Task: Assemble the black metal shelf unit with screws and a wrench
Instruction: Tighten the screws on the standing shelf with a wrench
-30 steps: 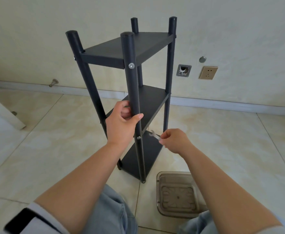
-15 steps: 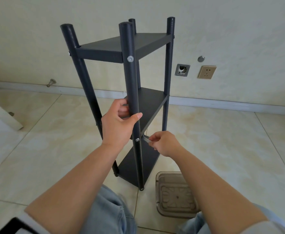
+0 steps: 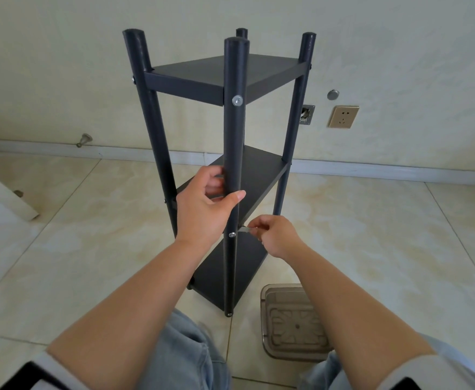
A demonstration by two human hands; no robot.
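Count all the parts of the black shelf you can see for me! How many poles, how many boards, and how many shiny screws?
Poles: 4 (nearest one)
Boards: 3 (top one)
Shiny screws in plain view: 2, upper and lower; a glint on the left pole may be another, too small to tell
Total: 9

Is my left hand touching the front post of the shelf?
Touching. The head view shows the left hand wrapped around the front post, thumb across its front.
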